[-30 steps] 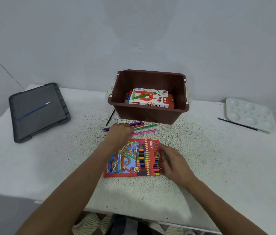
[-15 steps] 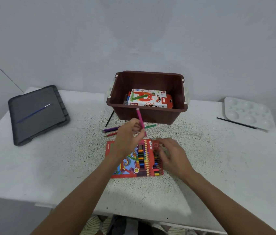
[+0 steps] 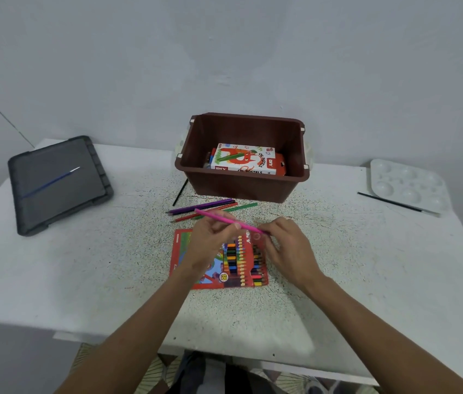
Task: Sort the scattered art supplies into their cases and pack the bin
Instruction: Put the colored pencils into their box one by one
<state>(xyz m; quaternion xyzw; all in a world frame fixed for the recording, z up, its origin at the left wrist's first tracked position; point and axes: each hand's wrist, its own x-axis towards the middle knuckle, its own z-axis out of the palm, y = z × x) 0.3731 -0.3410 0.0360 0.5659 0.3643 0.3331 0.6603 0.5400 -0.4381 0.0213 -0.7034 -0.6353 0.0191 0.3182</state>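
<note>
Hands: left hand (image 3: 210,247) and right hand (image 3: 290,248) in a pinch on the pink pencil (image 3: 219,218), pencil case (image 3: 236,267) partly hidden beneath.

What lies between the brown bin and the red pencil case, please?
In the head view, loose purple, red and green pencils lie there; a pink pencil is held just over them.

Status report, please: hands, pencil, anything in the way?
Left hand pinches pink pencil; right hand at its other end, grip unclear. Pencil over open case. Loose pencils behind, not blocking.

pink pencil (image 3: 226,219), brown bin (image 3: 241,189), grey lid (image 3: 57,183)
</note>
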